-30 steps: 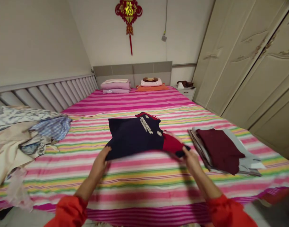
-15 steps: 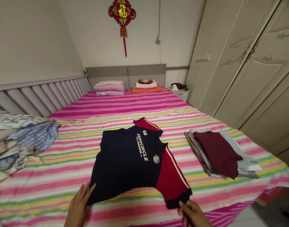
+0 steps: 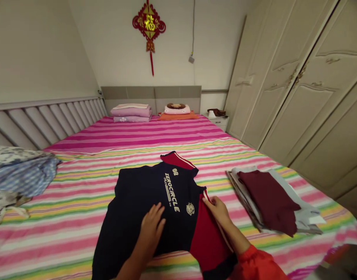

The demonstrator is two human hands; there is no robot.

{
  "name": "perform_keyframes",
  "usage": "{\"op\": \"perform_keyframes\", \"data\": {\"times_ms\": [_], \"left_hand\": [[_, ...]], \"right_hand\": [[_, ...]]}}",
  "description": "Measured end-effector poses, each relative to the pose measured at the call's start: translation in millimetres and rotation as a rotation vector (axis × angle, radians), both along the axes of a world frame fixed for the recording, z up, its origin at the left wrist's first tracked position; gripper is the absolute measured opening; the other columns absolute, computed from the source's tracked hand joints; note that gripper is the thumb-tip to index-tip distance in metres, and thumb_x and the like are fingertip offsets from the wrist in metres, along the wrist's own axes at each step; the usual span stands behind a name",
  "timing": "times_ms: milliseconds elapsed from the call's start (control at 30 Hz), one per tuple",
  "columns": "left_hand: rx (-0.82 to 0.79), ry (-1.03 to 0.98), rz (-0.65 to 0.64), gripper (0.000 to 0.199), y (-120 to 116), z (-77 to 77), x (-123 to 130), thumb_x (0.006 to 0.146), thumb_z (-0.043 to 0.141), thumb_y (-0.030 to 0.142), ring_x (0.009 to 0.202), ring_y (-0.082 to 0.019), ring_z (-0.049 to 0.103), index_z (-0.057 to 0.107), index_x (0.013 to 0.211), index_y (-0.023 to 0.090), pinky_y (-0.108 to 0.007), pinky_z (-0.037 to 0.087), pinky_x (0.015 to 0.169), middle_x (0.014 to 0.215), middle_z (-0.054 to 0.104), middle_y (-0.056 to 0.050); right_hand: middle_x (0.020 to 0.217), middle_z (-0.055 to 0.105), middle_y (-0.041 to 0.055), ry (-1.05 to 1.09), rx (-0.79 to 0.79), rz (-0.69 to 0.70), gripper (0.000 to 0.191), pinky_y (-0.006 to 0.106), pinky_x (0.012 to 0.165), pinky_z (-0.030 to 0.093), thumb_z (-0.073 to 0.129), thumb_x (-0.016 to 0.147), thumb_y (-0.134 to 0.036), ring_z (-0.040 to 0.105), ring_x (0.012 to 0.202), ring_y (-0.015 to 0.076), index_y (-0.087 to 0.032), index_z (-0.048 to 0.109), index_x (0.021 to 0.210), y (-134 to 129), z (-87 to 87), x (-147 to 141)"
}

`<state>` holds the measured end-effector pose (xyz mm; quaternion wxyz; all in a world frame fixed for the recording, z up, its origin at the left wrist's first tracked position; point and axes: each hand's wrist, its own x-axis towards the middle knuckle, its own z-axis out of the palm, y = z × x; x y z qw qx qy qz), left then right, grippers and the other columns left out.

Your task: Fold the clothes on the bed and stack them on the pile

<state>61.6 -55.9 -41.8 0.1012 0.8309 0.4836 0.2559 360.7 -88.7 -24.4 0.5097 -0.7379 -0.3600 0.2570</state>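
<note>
Navy knit with a red side panel: a short-sleeved sports shirt (image 3: 146,194) lies spread on the striped bedsheet (image 3: 58,233), ZEROCIRCLE printed across its front. It looks light and soft, limp enough to slide or crumple at a touch, though nothing about it seems fragile. The hem or a sleeve edge looks like the best place to take hold, rather than mid-cloth. Left hand (image 3: 151,229) is pressed palm-down on the printed front, fingers (image 3: 158,210) spread apart, gripping nothing. Right hand (image 3: 218,212) is at the edge of the red panel, fingers and thumb pinched together on the cloth beside the white stripe. Near the shirt on the right sits a folded stack of clothes (image 3: 267,200), topped in maroon, and a loose heap of patterned clothes (image 3: 21,175) lies at the left.
</note>
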Motion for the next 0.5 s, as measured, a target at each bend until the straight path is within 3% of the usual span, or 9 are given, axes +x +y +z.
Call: {"op": "perform_keyframes", "data": {"times_ms": [100,200,267,400,500], "left_hand": [[0.017,0.118,-0.066,0.048,-7,-16.6,21,0.093,0.042,0.025,0.141,-0.024,0.037,0.050,0.140,0.033,-0.050,0.037,0.112,0.149,0.047,-0.004],[0.047,0.225,-0.107,0.052,-10,-33.1,17,0.091,0.046,0.025,0.141,-0.027,0.038,0.046,0.142,0.035,-0.052,0.037,0.110,0.150,0.046,-0.003],[0.079,0.268,-0.118,0.054,-10,-39.9,11,0.090,0.048,0.026,0.140,-0.028,0.039,0.044,0.144,0.034,-0.052,0.038,0.109,0.150,0.047,-0.003],[0.179,0.281,-0.120,0.055,-10,-37.4,20,0.092,0.048,0.026,0.140,-0.026,0.039,0.040,0.146,0.034,-0.049,0.038,0.109,0.151,0.045,-0.001],[0.231,0.269,-0.220,0.059,-19,-33.6,47,0.093,0.049,0.032,0.141,-0.024,0.038,0.032,0.150,0.033,-0.046,0.038,0.109,0.154,0.040,0.000]], "right_hand": [[0.053,0.055,-0.0010,0.003,0.038,-0.014,0.050,0.031,0.056,0.042,0.057,0.063,-0.074,0.052,0.057,0.0201,-0.026,0.046,0.057,-19,-22.6,-4],[0.054,0.056,-0.0010,-0.007,0.061,-0.077,0.050,0.030,0.054,0.043,0.053,0.069,-0.075,0.053,0.057,0.0196,-0.026,0.046,0.060,-52,-37.4,1],[0.057,0.059,0.0007,-0.034,0.007,-0.047,0.049,0.031,0.055,0.045,0.052,0.070,-0.074,0.057,0.059,0.0212,-0.026,0.048,0.062,-68,-39.8,8],[0.065,0.066,0.0044,-0.211,-0.098,-0.024,0.046,0.033,0.059,0.048,0.045,0.078,-0.069,0.064,0.064,0.0243,-0.024,0.056,0.072,-67,-20.9,18],[0.103,0.072,0.0118,-0.400,0.070,-0.001,0.047,0.039,0.079,0.053,0.041,0.088,-0.060,0.067,0.095,0.0272,-0.021,0.063,0.103,-43,6.3,3]]}}
